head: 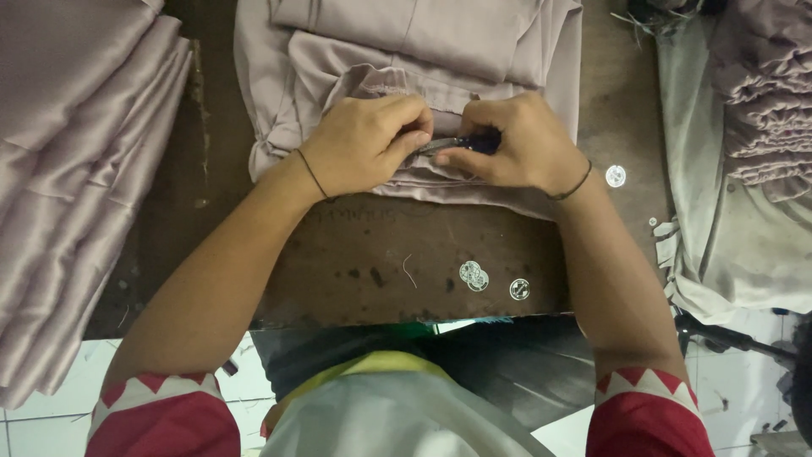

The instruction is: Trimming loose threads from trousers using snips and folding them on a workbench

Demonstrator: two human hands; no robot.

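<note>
A folded pile of pale mauve fabric (406,51) lies on a dark wooden table (372,254) in front of me. My left hand (368,140) pinches an edge of this fabric between thumb and fingers. My right hand (520,140) grips a small thread clipper (461,144) with a dark blue handle and metal blades. The blades point left, toward my left fingertips. Both hands rest on the fabric's near edge, almost touching. Each wrist wears a thin dark band.
A tall stack of the same satin fabric (76,169) fills the left side. Bunched fabric and a grey-white cloth (744,169) lie at the right. Round silver stickers (474,275) sit on the table's near edge, one more (616,175) by my right wrist. White tiled floor below.
</note>
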